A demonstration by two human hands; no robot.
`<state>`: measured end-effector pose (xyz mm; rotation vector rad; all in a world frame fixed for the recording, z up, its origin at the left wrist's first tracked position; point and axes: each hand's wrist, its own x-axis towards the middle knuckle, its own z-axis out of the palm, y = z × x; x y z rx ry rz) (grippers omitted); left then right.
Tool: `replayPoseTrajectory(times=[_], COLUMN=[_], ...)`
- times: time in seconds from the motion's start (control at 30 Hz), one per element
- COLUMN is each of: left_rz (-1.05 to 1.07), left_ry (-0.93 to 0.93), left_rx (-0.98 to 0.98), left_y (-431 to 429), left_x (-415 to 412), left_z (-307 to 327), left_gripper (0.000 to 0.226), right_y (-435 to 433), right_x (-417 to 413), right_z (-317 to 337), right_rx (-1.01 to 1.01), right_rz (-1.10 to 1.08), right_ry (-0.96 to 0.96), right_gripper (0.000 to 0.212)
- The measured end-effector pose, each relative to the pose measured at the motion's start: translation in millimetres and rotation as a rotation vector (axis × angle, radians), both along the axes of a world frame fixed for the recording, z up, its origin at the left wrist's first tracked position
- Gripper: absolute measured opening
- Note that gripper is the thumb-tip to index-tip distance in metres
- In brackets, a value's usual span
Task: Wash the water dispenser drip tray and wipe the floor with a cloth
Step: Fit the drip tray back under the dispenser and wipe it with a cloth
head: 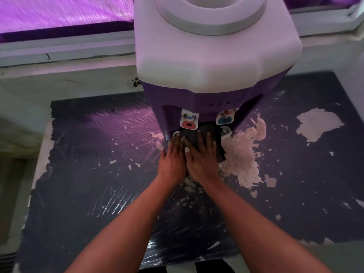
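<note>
Drip tray (226,132) below the purple water dispenser (206,85); both hands (173,156) (201,154) press flat, fingers spread, on a dark cloth (219,148) before it; peeling dark floor (98,174).

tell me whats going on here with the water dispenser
A person is reaching both hands in under the taps of a purple and white water dispenser. The right hand lies flat on a dark cloth draped over the drip tray, whose white corners show on either side. The left hand rests beside it, fingertips at the tray's left corner. The tray sits in the dispenser, and the dark floor around it is worn and patchy.
</note>
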<state>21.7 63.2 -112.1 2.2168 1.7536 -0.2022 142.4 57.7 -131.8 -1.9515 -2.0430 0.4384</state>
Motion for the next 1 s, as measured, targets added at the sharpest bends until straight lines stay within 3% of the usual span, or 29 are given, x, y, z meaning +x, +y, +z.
replayPoseTrajectory(times=[0.17, 0.27, 0.63, 0.8, 1.0], left_rz=[0.017, 0.024, 0.03, 0.046, -0.007], left_ry=[-0.009, 0.025, 0.041, 0.012, 0.036], left_rx=[-0.05, -0.066, -0.052, -0.046, -0.039], left_y=[3.4, 3.5, 1.9, 3.1, 4.3], left_x=[-0.3, 2.5, 5.6, 6.5, 2.3], left_z=[1.2, 1.4, 2.8, 3.1, 1.7], left_gripper=[0.083, 0.087, 0.084, 0.082, 0.083], right_y=[1.6, 2.7, 17.7, 13.0, 1.3], right_x=[40.6, 57.4, 44.5, 22.0, -5.4], right_z=[-4.2, -5.8, 9.0, 12.0, 23.4], right_rx=[0.075, 0.113, 0.12, 0.118, 0.057], right_rz=[0.047, -0.085, -0.398, -0.363, -0.176], right_ry=[0.031, 0.05, 0.315, 0.356, 0.434], right_gripper=[0.052, 0.066, 0.061, 0.053, 0.046])
